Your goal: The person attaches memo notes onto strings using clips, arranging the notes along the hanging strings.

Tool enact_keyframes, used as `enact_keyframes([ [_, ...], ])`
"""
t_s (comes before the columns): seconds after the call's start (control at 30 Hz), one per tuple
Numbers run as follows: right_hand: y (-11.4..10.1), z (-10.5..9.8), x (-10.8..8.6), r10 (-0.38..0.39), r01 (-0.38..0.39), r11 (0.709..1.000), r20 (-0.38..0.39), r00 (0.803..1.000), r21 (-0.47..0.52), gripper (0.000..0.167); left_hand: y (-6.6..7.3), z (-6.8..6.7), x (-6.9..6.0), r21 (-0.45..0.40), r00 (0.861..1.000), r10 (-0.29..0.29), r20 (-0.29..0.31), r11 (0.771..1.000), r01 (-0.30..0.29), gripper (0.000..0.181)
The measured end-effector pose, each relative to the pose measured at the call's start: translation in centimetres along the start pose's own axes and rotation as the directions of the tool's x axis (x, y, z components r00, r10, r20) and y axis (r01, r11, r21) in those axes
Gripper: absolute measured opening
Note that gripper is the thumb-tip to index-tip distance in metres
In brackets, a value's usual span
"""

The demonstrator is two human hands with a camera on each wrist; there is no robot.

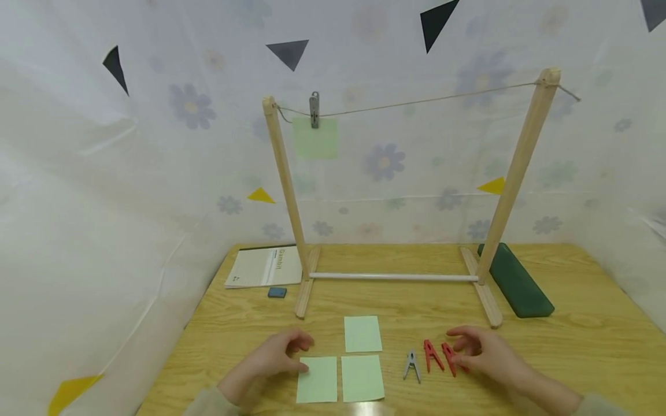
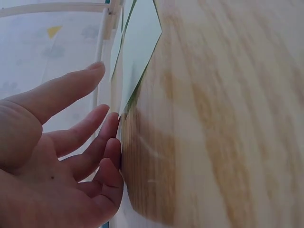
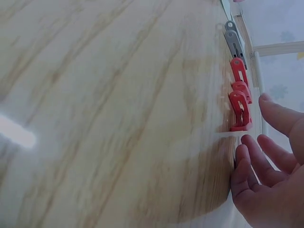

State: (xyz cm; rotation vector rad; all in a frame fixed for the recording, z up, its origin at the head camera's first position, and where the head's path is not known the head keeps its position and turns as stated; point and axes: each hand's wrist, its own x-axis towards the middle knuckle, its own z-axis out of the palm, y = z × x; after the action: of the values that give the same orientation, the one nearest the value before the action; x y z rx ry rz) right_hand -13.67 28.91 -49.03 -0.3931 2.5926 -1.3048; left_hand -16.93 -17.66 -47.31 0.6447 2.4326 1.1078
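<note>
Rightmost red clothespin (image 1: 449,356) — on the table (image 1: 416,309), just beside right fingers (image 3: 260,161).

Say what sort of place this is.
Probably a small indoor booth set up for tabletop work: flower-patterned sheeting stands behind a wood-grain table, on which a wooden frame carries a string with a pale green note clipped to it.

Notebook (image 1: 260,270) far left, green case (image 1: 520,283) far right on the wooden surface (image 1: 395,300)
A small blue block (image 1: 277,293) lies near the notebook — behind hangs a flowered sheet (image 1: 426,179) with dark triangles (image 1: 289,54) and yellow triangles (image 1: 261,196).
</note>
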Motion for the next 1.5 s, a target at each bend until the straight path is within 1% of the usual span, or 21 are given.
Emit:
enact_keyframes([
  [0.1, 0.0, 0.4, 0.1, 0.005, -0.005, 1.0, -0.011, 1.0, -0.013, 0.057, 0.0, 0.1, 0.0, 0.014, 1.0, 0.008, 0.022, 1.0, -0.008, 0.046],
  [0.2, -0.2, 0.8, 0.1, 0.018, -0.02, 0.999, -0.043, 0.999, -0.04, 0.057, 0.0, 0.3, 0.1, 0.05, 0.999, 0.031, 0.029, 0.998, -0.032, 0.047],
  [0.37, -0.4, 1.1, -0.1, 0.045, -0.05, 0.996, -0.073, 0.996, -0.067, 0.056, 0.1, 0.8, 0.1, 0.139, 0.998, 0.063, 0.009, 0.988, -0.064, 0.05],
  [0.47, -0.5, 1.2, -0.2, 0.04, -0.045, 0.996, -0.074, 0.996, -0.078, 0.056, 0.3, 1.1, 0.1, 0.198, 0.998, 0.07, -0.001, 0.978, -0.069, 0.054],
  [0.6, -0.5, 1.2, -0.3, 0.029, -0.037, 0.995, -0.08, 0.996, -0.096, 0.055, 0.6, 1.1, 0.1, 0.228, 0.997, 0.077, -0.004, 0.971, -0.075, 0.055],
  [0.7, -0.5, 1.4, -0.2, 0.014, -0.024, 0.993, -0.09, 0.996, -0.114, 0.055, 0.7, 1.0, 0.2, 0.227, 0.996, 0.086, -0.003, 0.97, -0.083, 0.055],
  [0.83, -0.5, 1.7, -0.1, 0.023, -0.035, 0.991, -0.099, 0.995, -0.125, 0.057, 0.6, 1.0, 0.1, 0.226, 0.996, 0.086, 0.0, 0.971, -0.084, 0.054],
  [1.03, -0.5, 2.1, 0.0, 0.028, -0.039, 0.991, -0.09, 0.996, -0.127, 0.058, 0.8, 1.0, -0.1, 0.202, 0.997, 0.073, 0.006, 0.977, -0.072, 0.05],
  [1.2, -0.6, 2.2, -0.1, 0.039, -0.05, 0.99, -0.087, 0.995, -0.133, 0.059, 0.6, 1.0, 0.0, 0.197, 0.996, 0.084, 0.01, 0.977, -0.084, 0.046],
  [1.33, -0.7, 2.0, -0.2, 0.043, -0.053, 0.989, -0.071, 0.997, -0.139, 0.061, 0.5, 1.0, 0.0, 0.195, 0.996, 0.084, 0.011, 0.977, -0.085, 0.044],
  [1.5, -0.6, 1.7, -0.5, 0.024, -0.029, 0.99, -0.038, 0.999, -0.136, 0.062, 0.5, 0.9, -0.1, 0.167, 0.997, 0.071, 0.006, 0.983, -0.071, 0.04],
])
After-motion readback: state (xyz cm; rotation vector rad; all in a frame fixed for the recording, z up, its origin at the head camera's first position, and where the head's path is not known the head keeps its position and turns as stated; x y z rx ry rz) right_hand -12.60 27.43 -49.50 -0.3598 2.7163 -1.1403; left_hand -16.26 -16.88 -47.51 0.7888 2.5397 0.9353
